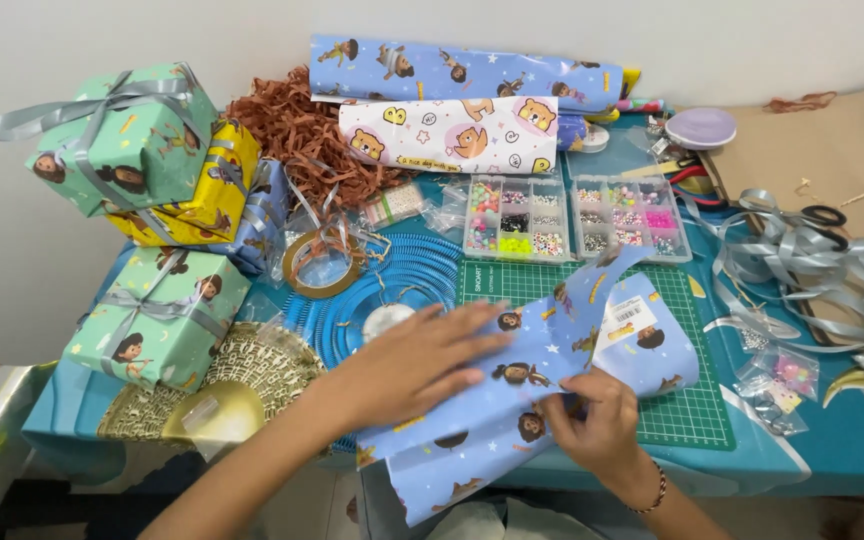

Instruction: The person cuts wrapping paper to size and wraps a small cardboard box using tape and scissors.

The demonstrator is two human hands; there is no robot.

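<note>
Under my left hand (414, 362) lay a sheet of blue patterned wrapping paper (532, 385), and that hand was spread flat, fingers extended, pressing the paper down against whatever it covered — I could not see the item itself. My right hand (592, 425), nearer my body, was pinching the paper's lower edge between thumb and fingers, folding it inward. One flap of the sheet stood up and curled just beyond my right hand, over the green cutting mat (687, 400), so I judged this wrap barely begun: no fold looked taped, no ribbon was on it.

Off to the left of my left hand, three wrapped boxes counted as finished work — a green one (152, 325) closest, and beyond it another green one (117, 135) stacked on a yellow one (197, 195), all tied with silver ribbon. A roll of tape (320, 262) sat just beyond my left hand. Loose silver ribbon (812, 265) and scissors (822, 215) lay well to the right of my right hand, with two bead organisers (572, 215) farther ahead. Taping and tying looked to be left.
</note>
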